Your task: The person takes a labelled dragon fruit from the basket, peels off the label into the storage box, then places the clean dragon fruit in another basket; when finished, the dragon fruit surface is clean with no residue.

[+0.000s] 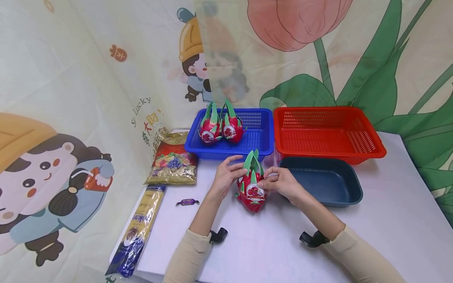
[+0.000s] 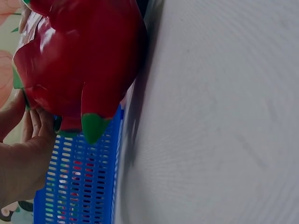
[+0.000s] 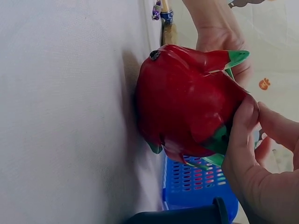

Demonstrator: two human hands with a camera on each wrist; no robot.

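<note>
A red dragon fruit [image 1: 249, 199] with green leaf tips lies on the table, its round white label [image 1: 255, 191] facing up. From the left side, my left hand [image 1: 226, 175] holds its leafy end, the thumb and fingers around a green-tipped scale in the left wrist view. My right hand [image 1: 283, 184] is at the other side, and its thumb and forefinger pinch the right edge of the label. The right wrist view shows the dragon fruit [image 3: 187, 102] from its glossy red underside, with the right thumb [image 3: 243, 121] pressed against it.
Two more dragon fruits [image 1: 231, 127] sit in a blue basket [image 1: 260, 122] at the back. Right of it stand a red basket [image 1: 327, 142] and a dark blue tub [image 1: 322, 182]. A gold-and-red bag [image 1: 175, 167], a purple candy [image 1: 187, 202] and a long blue-and-gold packet [image 1: 139, 228] lie at the left.
</note>
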